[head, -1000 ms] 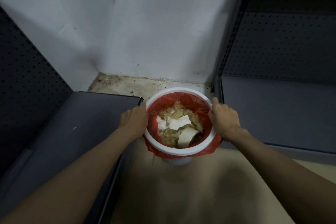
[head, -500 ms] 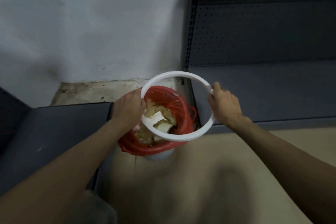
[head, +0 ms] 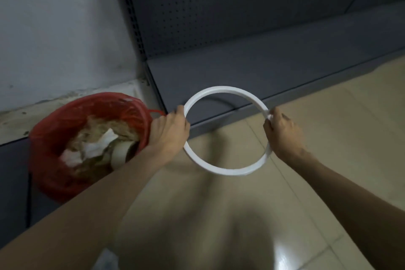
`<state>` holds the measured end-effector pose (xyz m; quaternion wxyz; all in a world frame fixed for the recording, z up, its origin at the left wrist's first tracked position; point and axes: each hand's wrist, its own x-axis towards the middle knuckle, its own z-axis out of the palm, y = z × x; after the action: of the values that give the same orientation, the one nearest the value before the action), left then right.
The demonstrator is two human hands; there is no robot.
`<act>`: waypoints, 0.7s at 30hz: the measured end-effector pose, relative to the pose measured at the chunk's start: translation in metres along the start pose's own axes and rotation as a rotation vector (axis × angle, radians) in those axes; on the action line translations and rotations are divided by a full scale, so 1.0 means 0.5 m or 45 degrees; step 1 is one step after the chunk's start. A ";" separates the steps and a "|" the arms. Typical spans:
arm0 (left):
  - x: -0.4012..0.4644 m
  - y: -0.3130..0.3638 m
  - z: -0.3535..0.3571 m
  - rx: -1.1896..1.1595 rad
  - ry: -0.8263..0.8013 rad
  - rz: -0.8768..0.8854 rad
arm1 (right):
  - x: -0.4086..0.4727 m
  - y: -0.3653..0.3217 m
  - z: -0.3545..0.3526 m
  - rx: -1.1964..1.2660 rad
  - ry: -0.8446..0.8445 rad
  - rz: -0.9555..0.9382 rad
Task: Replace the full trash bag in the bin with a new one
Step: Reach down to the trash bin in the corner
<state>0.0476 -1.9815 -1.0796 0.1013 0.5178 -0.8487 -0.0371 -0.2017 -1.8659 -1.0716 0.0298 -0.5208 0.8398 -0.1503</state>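
The white bin ring (head: pixel 221 171) is held in the air over the tiled floor, to the right of the bin. My left hand (head: pixel 168 132) grips its left side and my right hand (head: pixel 283 136) grips its right side. At the left stands the bin, wrapped in a red trash bag (head: pixel 54 125) whose edge drapes over the outside so the bin body is hidden. The bag is full of paper scraps, tissues and a roll of tape (head: pixel 119 153). My left forearm crosses in front of the bag's near right edge.
A dark grey perforated metal shelf unit (head: pixel 241 66) runs along the back right, its base shelf right behind the ring. Another grey shelf base (head: pixel 13 182) lies at the left beside the bin. A white wall (head: pixel 61 28) stands behind. Beige floor tiles (head: pixel 339 116) stretch to the right.
The white ring has come off the bin and moved to the right in both hands, away from the red bag. The view has swung right, so the bin now sits at the left.
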 end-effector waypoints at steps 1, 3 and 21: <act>-0.005 0.016 0.022 0.015 -0.021 0.037 | -0.017 0.023 0.011 0.004 -0.011 0.036; -0.019 0.042 0.068 0.032 -0.069 0.086 | -0.051 0.062 0.039 0.002 -0.028 0.111; -0.144 0.088 0.385 0.092 -0.526 0.028 | -0.201 0.242 0.331 -0.125 -0.465 0.295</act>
<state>0.0007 -1.9056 -1.2700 -0.0932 0.4934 -0.8577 -0.1107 -0.2265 -1.7637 -1.2745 0.1730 -0.4401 0.8811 -0.0080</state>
